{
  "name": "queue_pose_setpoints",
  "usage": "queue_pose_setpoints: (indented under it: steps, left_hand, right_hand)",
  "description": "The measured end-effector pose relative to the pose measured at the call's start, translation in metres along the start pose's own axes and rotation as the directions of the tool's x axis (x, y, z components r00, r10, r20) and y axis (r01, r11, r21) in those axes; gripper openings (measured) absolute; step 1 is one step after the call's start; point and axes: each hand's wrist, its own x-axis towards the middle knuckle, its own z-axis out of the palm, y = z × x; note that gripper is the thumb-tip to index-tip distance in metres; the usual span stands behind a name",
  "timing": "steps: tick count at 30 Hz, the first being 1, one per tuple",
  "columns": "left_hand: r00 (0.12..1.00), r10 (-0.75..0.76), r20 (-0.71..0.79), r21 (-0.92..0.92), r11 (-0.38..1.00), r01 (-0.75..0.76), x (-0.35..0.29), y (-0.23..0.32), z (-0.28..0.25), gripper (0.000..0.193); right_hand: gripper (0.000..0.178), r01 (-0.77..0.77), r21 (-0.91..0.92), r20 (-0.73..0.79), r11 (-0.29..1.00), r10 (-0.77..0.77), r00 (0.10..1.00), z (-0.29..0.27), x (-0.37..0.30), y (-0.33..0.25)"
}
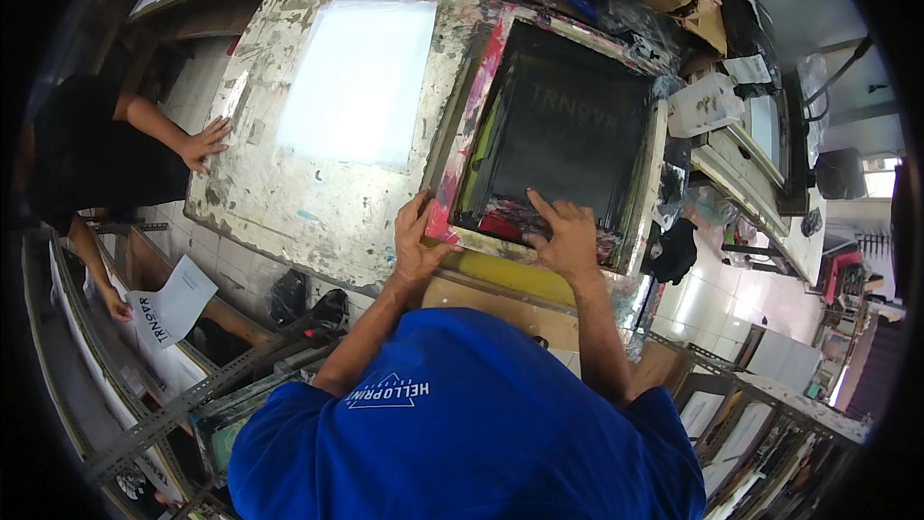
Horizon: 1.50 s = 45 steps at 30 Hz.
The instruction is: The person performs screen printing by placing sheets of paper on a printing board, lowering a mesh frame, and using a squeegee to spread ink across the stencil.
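From my end I see the left hand [416,248] at the near left corner of the screen frame [469,116], its thumb spread apart from the fingers and the pink-stained corner between them. My view has the right hand [568,239] over the frame's near edge, index finger stretched out above the dark mesh [577,125], the others bunched closer; I can't tell whether that fingertip touches. The frame lies on the paint-stained table [255,197], right of a white sheet [361,77].
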Motion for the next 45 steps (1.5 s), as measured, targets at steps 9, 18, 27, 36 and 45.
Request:
queue_pose_setpoints:
  steps: [9,18,27,36,45]
  left_hand:
    - [0.995,-0.051,0.089,0.081,0.996,0.044,0.000,0.001,-0.008,0.079]
    - [0.993,-0.057,0.101,0.052,0.997,0.052,0.000,0.005,-0.012,0.085]
    - [0.988,-0.089,0.128,0.025,0.996,0.086,-0.004,0.000,-0.011,0.079]
    - [0.989,-0.083,0.125,0.018,0.997,0.081,-0.001,0.007,-0.015,0.088]
    - [0.980,-0.132,0.146,0.028,0.991,0.129,-0.005,0.010,-0.015,0.088]
  right_hand:
    - [0.086,-0.067,0.015,-0.111,0.998,0.068,0.992,0.031,0.058,0.043]
    - [0.084,-0.038,-0.097,-0.226,0.995,0.015,0.974,0.022,0.178,0.117]
    - [0.087,-0.010,-0.185,-0.330,0.983,-0.053,0.942,0.016,0.275,0.173]
    - [0.059,0.100,-0.014,-0.275,0.995,-0.100,0.956,-0.002,0.315,0.205]
    - [0.065,-0.041,0.456,-0.218,0.889,0.156,0.963,-0.043,0.270,0.191]
